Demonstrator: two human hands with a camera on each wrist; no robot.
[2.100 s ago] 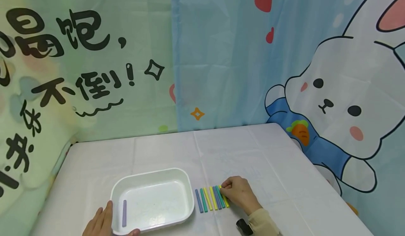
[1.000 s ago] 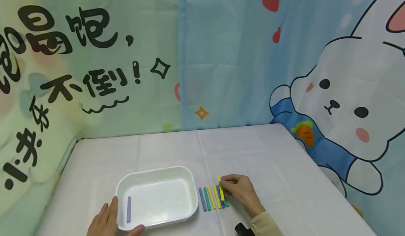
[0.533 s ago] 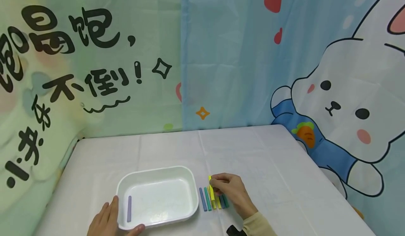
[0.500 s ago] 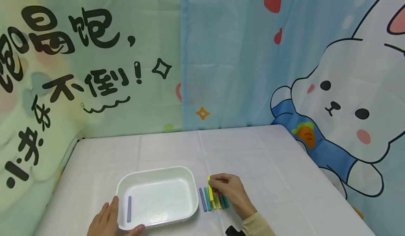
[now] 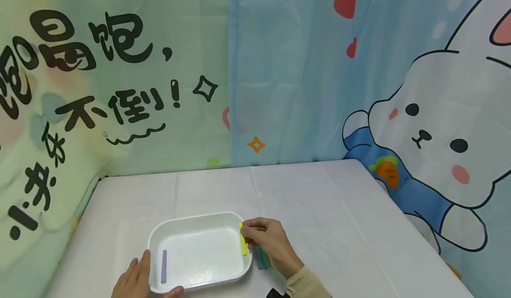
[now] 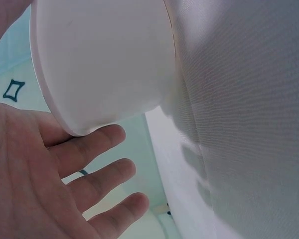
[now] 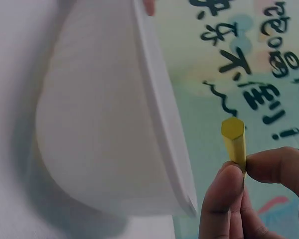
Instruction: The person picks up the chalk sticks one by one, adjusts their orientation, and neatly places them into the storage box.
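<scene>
My right hand (image 5: pixel 269 240) pinches a yellow hexagonal stick (image 5: pixel 243 240) between thumb and fingertips, over the right rim of a white tray (image 5: pixel 199 285). In the right wrist view, the end of the yellow stick (image 7: pixel 233 129) points up beside the outer wall of the tray (image 7: pixel 99 119). A purple stick (image 5: pixel 164 267) lies inside the tray near its left wall. My left hand (image 5: pixel 133 276) rests against the tray's near left corner, thumb along the front; its extended fingers (image 6: pixel 99 181) show in the left wrist view, one touching the rim.
Right of the tray lie more sticks, blue and green ones (image 5: pixel 261 258) among them, partly hidden by my right hand. A black object (image 5: pixel 276 293) shows by the right sleeve. The white-covered table (image 5: pixel 319 209) ends at a printed curtain (image 5: pixel 279 67).
My right hand has lifted a yellow stick from the right end of the row and carried it left, over the other sticks, to the tray's right rim. The left hand stays at the tray.
</scene>
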